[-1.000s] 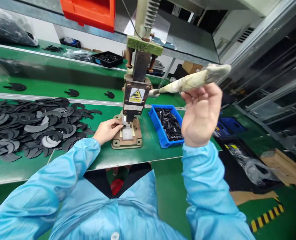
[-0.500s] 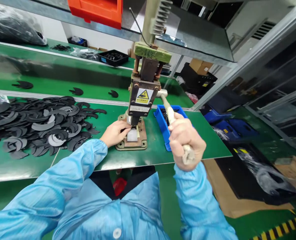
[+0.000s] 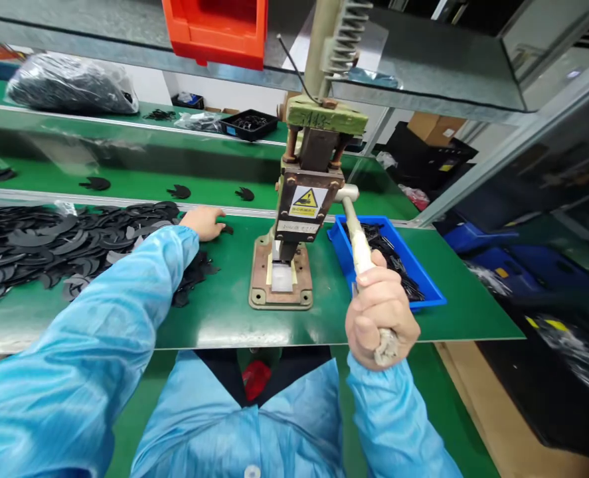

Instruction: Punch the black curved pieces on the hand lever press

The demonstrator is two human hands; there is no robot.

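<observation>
A hand press (image 3: 301, 199) with a yellow warning label stands on the green bench (image 3: 224, 318). My right hand (image 3: 380, 317) grips its tape-wrapped lever (image 3: 358, 240), which is pulled down toward me. A white pad (image 3: 282, 277) lies on the press base under the ram. My left hand (image 3: 205, 221) reaches left and rests, fingers spread, on the right edge of a pile of flat black crescent-shaped parts (image 3: 60, 242). Whether it holds a part is hidden.
A blue tray (image 3: 426, 292) of small black pieces sits right of the press. Single black parts (image 3: 179, 192) lie on the conveyor belt behind. An orange bin (image 3: 217, 30) hangs overhead. A black tray (image 3: 249, 124) and a bagged bundle (image 3: 70, 83) sit farther back.
My left hand left the press base and moved left to the pile of black parts. My right hand pulled the lever from raised to fully down and keeps holding it.
</observation>
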